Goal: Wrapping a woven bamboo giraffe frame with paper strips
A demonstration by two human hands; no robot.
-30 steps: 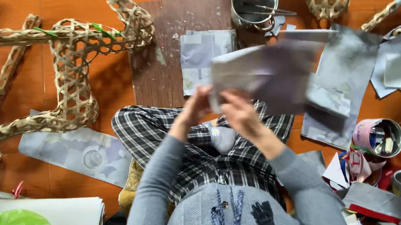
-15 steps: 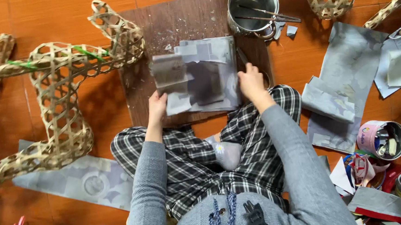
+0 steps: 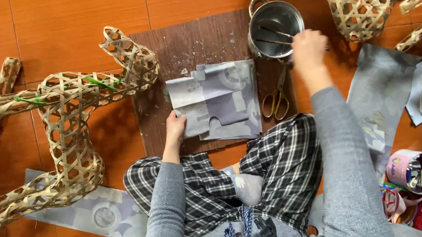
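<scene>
A round metal pot with a loop handle is standing at the far edge of a dark wooden board on the orange floor. Thin sticks, perhaps brush handles, are lying across its mouth; what else it is holding is hard to make out. The right hand is hovering at the pot's rim, its grip closing on the end of one stick.

The left hand is pressing flat, with no clenching, on the near left corner of a stack of grey-violet paper sheets lying in the middle of the board. The sheets are matte, patterned and slightly overlapping. Just to their right, scissors with yellow handles are resting on the board.

On the right, a small tin can is holding paper scraps. A woven bamboo frame with open lattice is sprawling at the left, cut off by the edge. A woven basket at the top right is also being cropped. More grey paper is lying beside the person's right arm.
</scene>
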